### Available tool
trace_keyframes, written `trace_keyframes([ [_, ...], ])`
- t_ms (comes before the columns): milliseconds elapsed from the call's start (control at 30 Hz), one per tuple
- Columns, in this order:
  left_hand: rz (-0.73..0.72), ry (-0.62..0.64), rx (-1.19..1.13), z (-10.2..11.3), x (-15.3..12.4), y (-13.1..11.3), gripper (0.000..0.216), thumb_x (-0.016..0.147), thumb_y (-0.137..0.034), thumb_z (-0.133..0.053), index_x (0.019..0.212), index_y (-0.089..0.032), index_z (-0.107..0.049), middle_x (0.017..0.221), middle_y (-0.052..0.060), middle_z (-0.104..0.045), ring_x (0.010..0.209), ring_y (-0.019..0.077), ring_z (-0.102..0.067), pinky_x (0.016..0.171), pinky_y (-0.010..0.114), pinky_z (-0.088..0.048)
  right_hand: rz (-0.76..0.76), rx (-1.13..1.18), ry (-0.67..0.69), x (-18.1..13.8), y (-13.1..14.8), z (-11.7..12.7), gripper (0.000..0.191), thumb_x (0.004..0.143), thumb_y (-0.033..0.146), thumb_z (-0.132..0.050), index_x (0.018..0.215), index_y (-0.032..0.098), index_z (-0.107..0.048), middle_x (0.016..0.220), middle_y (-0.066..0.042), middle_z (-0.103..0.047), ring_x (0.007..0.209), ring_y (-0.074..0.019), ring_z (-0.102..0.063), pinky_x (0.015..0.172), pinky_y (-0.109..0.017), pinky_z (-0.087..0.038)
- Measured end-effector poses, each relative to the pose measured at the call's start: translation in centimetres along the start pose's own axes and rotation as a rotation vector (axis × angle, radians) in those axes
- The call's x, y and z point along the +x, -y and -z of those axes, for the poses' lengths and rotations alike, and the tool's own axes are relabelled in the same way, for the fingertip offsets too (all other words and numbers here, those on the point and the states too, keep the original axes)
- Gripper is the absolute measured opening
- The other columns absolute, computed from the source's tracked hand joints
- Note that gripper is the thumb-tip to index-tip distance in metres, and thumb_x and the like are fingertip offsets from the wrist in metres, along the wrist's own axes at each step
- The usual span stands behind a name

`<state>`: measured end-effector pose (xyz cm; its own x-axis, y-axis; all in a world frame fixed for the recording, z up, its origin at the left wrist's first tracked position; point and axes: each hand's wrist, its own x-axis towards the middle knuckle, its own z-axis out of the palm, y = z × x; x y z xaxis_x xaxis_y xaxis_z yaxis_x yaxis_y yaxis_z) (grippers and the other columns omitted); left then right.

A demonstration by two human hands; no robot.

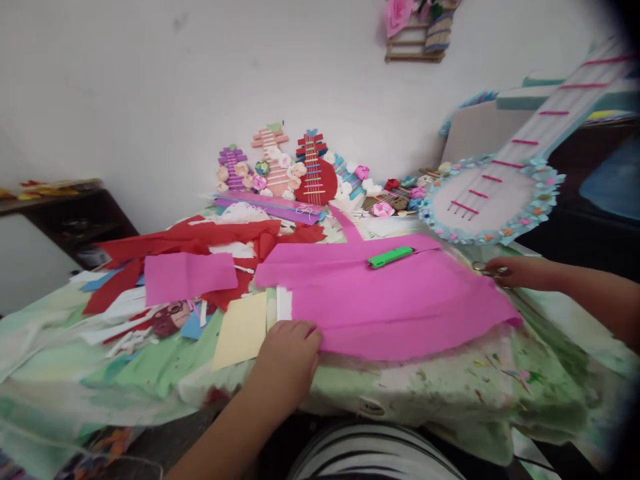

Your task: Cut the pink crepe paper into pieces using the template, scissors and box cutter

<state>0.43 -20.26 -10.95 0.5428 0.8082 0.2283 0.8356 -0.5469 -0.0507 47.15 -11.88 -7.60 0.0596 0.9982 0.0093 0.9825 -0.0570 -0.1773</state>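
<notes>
A large sheet of pink crepe paper (pixel 370 307) lies spread over the table in front of me. My left hand (pixel 293 350) is at its near left corner, fingers curled down on the paper's edge beside a white strip (pixel 285 304). At the right edge, my right hand (pixel 520 272) is closed around a small metal tool with loops, which looks like scissors (pixel 483 267); their blades are hard to make out. A green utility knife (pixel 391 257) rests on top of the pink sheet. Left of my left hand lies a pale yellow card (pixel 241 330).
Red crepe paper (pixel 200 233), a smaller pink piece (pixel 175 277) and paper scraps cover the left side. Decorated paper instruments (pixel 315 177) stand along the wall. A large pale-blue banjo-like craft (pixel 487 200) leans at the right. A dark shelf (pixel 65 220) is at far left.
</notes>
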Motion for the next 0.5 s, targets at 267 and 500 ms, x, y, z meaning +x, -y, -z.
trace_keyframes([
  [267, 0.087, -0.194, 0.134, -0.9, -1.0, 0.0, 0.017, 0.072, -0.013, -0.052, 0.086, -0.014, -0.062, 0.094, 0.009, -0.064, 0.101, 0.0276, -0.052, 0.089, 0.045, -0.035, 0.464, -0.086, -0.132, -1.3, 15.2, 0.0, 0.045, 0.082, 0.046, -0.036, 0.116, 0.019, -0.050, 0.119, -0.011, -0.051, 0.104, -0.0202, -0.048, 0.088, -0.032, -0.034],
  [500, 0.120, -0.196, 0.128, -0.8, -1.5, -0.1, 0.014, 0.070, -0.015, -0.053, 0.082, -0.015, -0.062, 0.097, 0.007, -0.064, 0.102, 0.0273, -0.052, 0.090, 0.045, -0.034, 0.582, -0.060, 0.121, 1.0, 31.6, -5.6, 0.068, 0.077, 0.061, -0.026, 0.128, 0.018, -0.039, 0.130, -0.015, -0.039, 0.119, -0.0307, -0.035, 0.094, -0.043, -0.030],
])
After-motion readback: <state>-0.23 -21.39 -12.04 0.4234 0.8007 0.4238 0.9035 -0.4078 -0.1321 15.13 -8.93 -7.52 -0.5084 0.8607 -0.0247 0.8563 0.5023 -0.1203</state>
